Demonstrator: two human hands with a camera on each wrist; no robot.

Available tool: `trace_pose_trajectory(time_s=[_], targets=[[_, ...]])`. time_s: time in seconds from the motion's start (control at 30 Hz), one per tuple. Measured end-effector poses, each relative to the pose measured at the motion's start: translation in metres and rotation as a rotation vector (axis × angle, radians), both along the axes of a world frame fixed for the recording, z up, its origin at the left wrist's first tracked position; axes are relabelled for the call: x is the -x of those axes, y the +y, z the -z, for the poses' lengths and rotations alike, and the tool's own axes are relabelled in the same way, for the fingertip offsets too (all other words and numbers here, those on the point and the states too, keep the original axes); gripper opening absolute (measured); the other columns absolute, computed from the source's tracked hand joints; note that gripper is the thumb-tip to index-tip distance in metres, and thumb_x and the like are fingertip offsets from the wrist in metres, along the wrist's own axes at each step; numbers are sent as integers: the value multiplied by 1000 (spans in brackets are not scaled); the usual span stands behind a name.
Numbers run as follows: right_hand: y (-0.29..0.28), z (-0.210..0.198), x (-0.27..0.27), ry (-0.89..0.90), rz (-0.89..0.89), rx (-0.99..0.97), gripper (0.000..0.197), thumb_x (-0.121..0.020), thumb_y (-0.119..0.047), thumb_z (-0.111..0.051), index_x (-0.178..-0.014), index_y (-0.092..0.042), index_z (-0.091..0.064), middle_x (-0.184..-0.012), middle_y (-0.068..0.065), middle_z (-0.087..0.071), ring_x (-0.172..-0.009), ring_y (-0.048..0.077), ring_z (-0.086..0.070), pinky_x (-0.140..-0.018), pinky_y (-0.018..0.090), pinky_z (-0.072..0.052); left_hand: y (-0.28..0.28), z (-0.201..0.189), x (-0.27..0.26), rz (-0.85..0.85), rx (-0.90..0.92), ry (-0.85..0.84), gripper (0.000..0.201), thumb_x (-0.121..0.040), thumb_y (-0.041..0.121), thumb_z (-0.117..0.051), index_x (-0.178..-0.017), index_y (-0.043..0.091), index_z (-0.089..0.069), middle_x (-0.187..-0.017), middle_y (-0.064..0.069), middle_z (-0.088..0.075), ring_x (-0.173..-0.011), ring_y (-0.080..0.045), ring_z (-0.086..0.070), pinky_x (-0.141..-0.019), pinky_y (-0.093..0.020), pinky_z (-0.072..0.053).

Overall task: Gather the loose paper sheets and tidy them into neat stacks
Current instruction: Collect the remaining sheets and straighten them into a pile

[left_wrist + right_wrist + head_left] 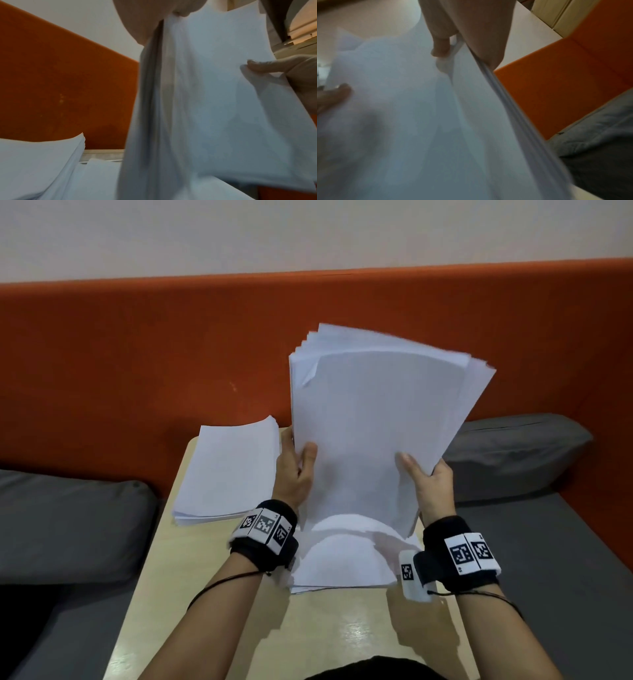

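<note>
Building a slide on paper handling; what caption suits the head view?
Both hands, left hand and right hand, hold a sheaf of sheets upright over the table.

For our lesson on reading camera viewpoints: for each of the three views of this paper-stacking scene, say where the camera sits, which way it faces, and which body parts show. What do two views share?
Head: on the head, facing forward and down at the held sheaf; shows left hand, right hand, both forearms.
Left wrist: faces along the left hand, up the sheaf's left edge; right thumb shows.
Right wrist: faces along the right hand, up the sheaf's right edge.
Shared: head and left wrist both show the flat stack and orange backrest.
</note>
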State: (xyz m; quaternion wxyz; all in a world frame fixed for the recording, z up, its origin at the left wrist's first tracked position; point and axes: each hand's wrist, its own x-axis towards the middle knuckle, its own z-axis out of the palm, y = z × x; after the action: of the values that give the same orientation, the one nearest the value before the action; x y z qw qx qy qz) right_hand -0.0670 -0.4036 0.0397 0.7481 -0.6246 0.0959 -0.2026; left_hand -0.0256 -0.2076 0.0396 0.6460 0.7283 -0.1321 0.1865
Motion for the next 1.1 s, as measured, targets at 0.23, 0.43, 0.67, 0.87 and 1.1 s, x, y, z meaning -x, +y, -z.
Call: trace_pose_trajectory(time_s=[0.23,0.43,0.67,0.87,1.1], targets=[[5,4,5,69,-47,21,8,-84,-9,-64,-90,-14,-61,-85,-3,-66,-77,10,-63,-58,12,-52,2,3,-1,-53,44,-18,26,-87,29,-43,-110,20,-35,-94,11,-54,-82,-8,-57,-80,-40,-51],[6,-19,4,-5,-56,-11,11,-81,-13,-69,-88,-20,-64,-89,0,-68,-85,17,-65,-77,30,-55,2,-9,-3,-100,115,-93,23,-88,37,-45,-105,21,-43,-85,24,-57,-76,10,-56,-72,-15,-46],[9,20,2,222,-177,76,24,-80,-2,-68,-103,-8,-62,-100,7,-66,-80,12,-63,-64,14,-52,2,20,1,-67,121,109,22,-89,30,-46,-108,20,-47,-96,12,-61,-82,-1,-60,-80,-16,-48],[5,74,0,468,-88,240,32,-92,-12,-57,-122,0,-55,-113,12,-62,-99,22,-57,-87,32,-45,5,65,8,45,-144,377,31,-101,21,-34,-128,6,-37,-116,1,-54,-104,-13,-51,-87,-20,-37],[-4,99,-1,745,-202,465,26,-89,-14,-54,-114,-4,-56,-102,15,-62,-94,30,-59,-80,33,-45,26,123,-5,-79,-641,754,47,-99,25,-39,-142,8,-29,-146,-16,-31,-135,-31,-29,-112,-40,-27]])
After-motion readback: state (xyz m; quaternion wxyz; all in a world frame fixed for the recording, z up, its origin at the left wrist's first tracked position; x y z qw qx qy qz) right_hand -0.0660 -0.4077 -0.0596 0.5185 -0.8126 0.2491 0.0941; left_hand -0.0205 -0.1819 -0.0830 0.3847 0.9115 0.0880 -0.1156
